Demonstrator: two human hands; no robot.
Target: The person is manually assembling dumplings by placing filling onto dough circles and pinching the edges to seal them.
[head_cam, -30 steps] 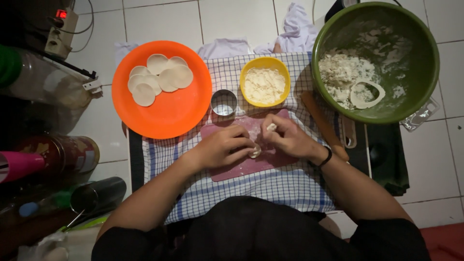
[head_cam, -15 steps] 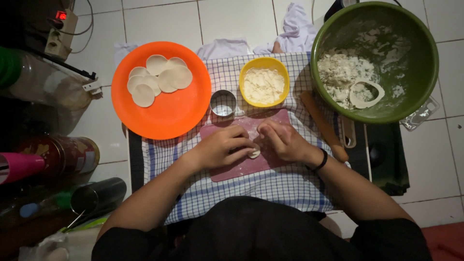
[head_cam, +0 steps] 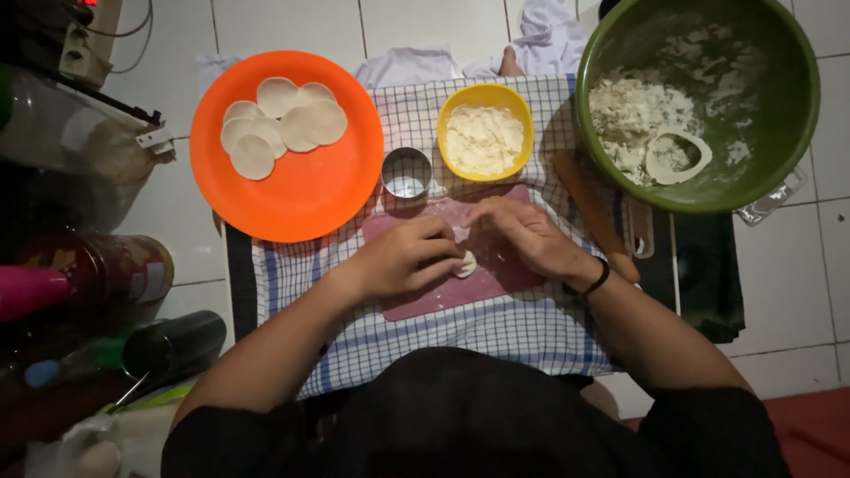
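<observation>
Just dough (head_cam: 466, 264) between both hands

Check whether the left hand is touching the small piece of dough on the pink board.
Touching. The head view shows the left hand with its fingertips pressed against the dough piece on the pink board, with no gap between them.

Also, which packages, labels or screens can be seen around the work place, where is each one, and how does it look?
Jar: left of the checked cloth, lying on its side, round, red and yellow label.
Clear plastic container: upper left, beside the orange plate, see-through, pale contents.
Dark bottle: lower left, lying down, cylindrical, black.
Power strip: top left corner, pale, small red light.
No screens or signs in view.
</observation>
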